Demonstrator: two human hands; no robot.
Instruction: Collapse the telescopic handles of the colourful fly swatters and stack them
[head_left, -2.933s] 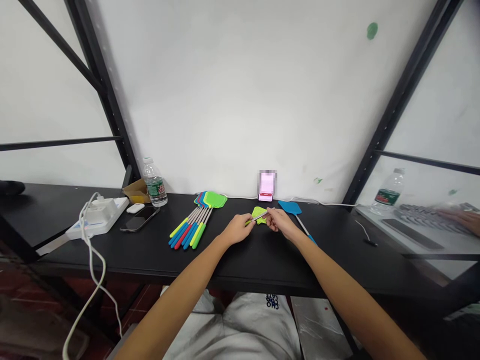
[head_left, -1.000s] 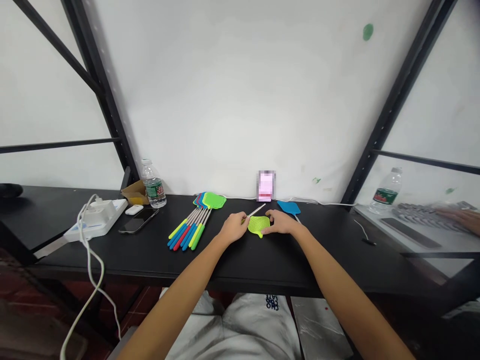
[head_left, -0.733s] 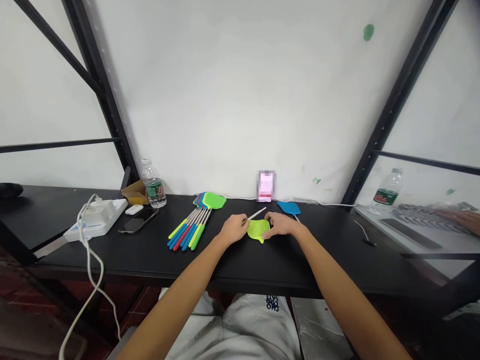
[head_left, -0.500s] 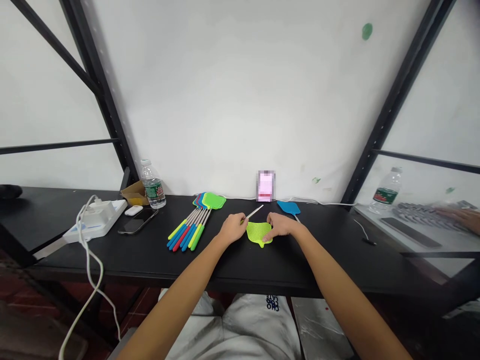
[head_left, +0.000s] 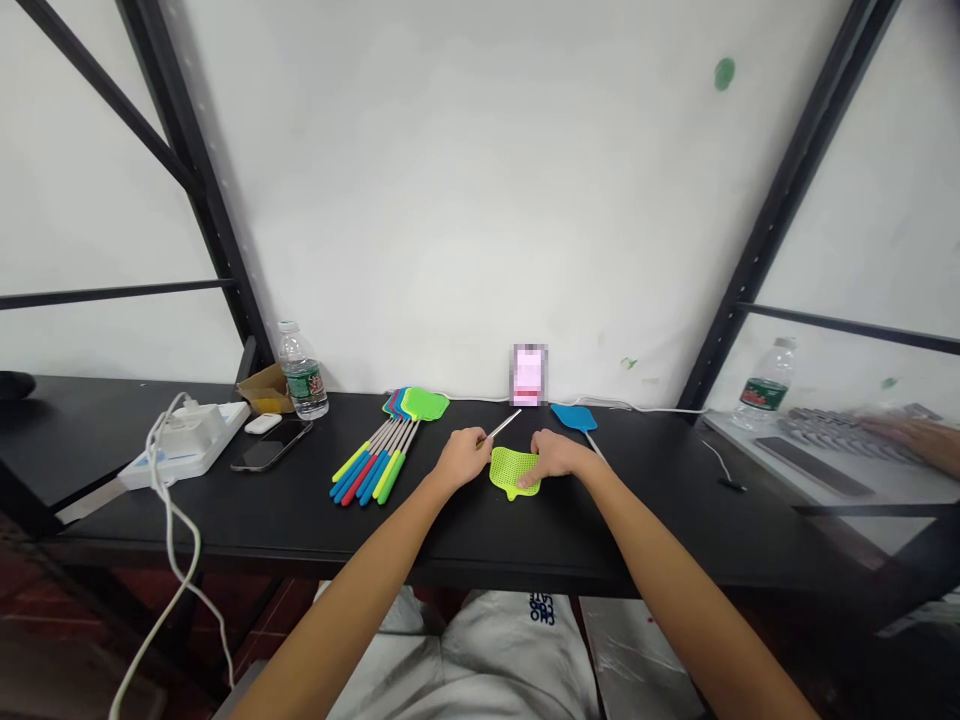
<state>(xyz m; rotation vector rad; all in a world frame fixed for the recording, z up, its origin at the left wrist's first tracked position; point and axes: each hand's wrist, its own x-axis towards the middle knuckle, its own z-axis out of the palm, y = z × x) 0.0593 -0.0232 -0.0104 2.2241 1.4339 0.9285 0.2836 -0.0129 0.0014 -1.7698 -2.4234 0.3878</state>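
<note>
In the middle of the black table, my right hand (head_left: 556,457) pinches the right side of a yellow-green perforated fly swatter head (head_left: 508,470), thumb on top. Its neck stub points toward me. My left hand (head_left: 463,455), just left of it, is closed around a thin metal rod (head_left: 505,423) that slants up and to the right; the rod's other end is hidden in the fist. A blue fly swatter (head_left: 575,417) lies behind my right hand, its handle covered by my forearm. To the left, several fly swatters (head_left: 381,450) with coloured grips lie fanned together.
A water bottle (head_left: 304,375), a phone (head_left: 271,446), a white case (head_left: 262,423) and a power strip (head_left: 206,455) with hanging cables are at the left. A blurred-out screen (head_left: 529,375) leans on the wall. At right, another person's hand (head_left: 915,435) rests on a keyboard (head_left: 844,435).
The swatter head has turned slightly, its neck stub swinging a little left. My right thumb lies further over it. My left hand keeps its hold on the rod.
</note>
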